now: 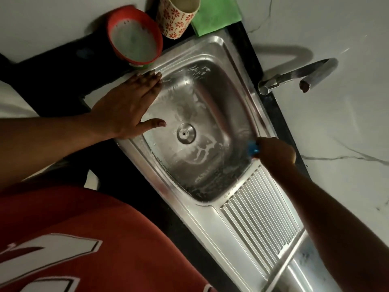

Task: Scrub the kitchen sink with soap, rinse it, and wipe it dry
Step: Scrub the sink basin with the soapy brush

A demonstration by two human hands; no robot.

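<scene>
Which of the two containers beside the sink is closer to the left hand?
The red bowl, just beyond the fingertips of the left hand; the flower-patterned cup stands farther back, beside the green cloth.

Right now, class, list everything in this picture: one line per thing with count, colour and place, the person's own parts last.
sink: one, steel, set in the counter, soapy streaks in the basin
drain cover: one, steel, basin floor
drainboard: one, steel, ribbed, right of the basin
tap: one, grey metal, behind the sink, spout turned away from the basin
bowl: one, red, perforated, beyond the sink's left corner
cup: one, cream with red flowers, beside the bowl
cloth: one, green, behind the sink
scrubber: one, blue, at the basin's right edge
counter: one, black, around the sink
shirt: one, red, bottom left
left hand: flat on the sink's left rim
right hand: grips the scrubber
</scene>
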